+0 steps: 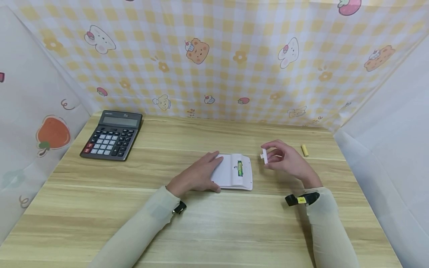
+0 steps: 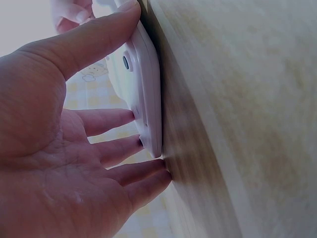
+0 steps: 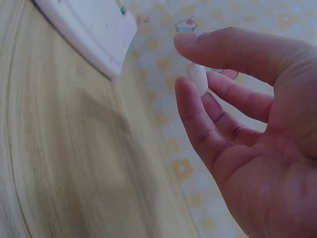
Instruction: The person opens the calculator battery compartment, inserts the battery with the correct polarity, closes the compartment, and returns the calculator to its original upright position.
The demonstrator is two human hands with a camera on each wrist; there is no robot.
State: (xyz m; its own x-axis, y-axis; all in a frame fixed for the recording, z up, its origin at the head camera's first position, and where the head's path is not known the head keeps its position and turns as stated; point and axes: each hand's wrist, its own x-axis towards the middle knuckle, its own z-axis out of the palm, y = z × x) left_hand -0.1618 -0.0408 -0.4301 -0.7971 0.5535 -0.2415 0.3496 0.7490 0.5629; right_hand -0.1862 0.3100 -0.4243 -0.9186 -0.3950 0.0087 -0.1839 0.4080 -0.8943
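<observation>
A white calculator-like device (image 1: 225,172) lies back side up on the table, with a green-and-yellow battery (image 1: 240,168) in its uncovered battery slot. My left hand (image 1: 197,173) holds the device's left end, thumb at the near edge and fingers toward the far side; the left wrist view shows the thumb (image 2: 94,42) on its rim. To the right of the device, my right hand (image 1: 288,160) pinches a small white battery cover (image 1: 265,156) between thumb and fingers, raised off the table. The right wrist view shows part of this cover (image 3: 198,78) between the fingertips.
A dark grey calculator (image 1: 112,136) lies face up at the back left of the wooden table (image 1: 214,230). A loose yellow battery (image 1: 304,150) is beyond the right hand. A checked curtain (image 1: 221,74) hangs behind the table, with pale curtains at both sides.
</observation>
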